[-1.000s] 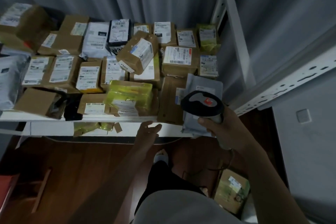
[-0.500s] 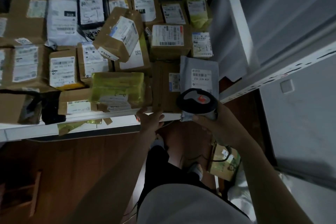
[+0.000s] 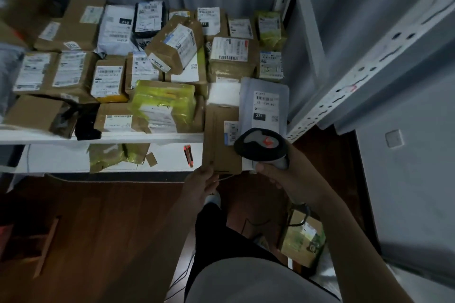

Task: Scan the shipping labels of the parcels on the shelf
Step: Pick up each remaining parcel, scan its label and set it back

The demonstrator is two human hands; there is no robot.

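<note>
Grey curtain folds hang behind a white metal shelf that carries a crowd of parcels, and a white upright with slotted holes closes it off on the right. Dark wooden floor lies open below and to the left of the shelf's front edge, with nothing standing in that stretch near the person. Parcels are packed edge to edge, too many and too blurred at the far left to count surely; most are brown cartons with white labels. One flat brown carton overhangs the front edge at the right end, and the left hand pinches its lower near corner, fingers curled at the cardboard. One grey mailer bag lies on that carton, just beside the upright, its label with the black "231" square facing up. The right hand wraps its grip round the handle of one black barcode scanner, whose head hangs over the near end of the grey bag. One yellow-wrapped parcel sits at the front edge left of the carton. Two short red light streaks show on the lower white board. One more carton stands on the floor under the right forearm.
</note>
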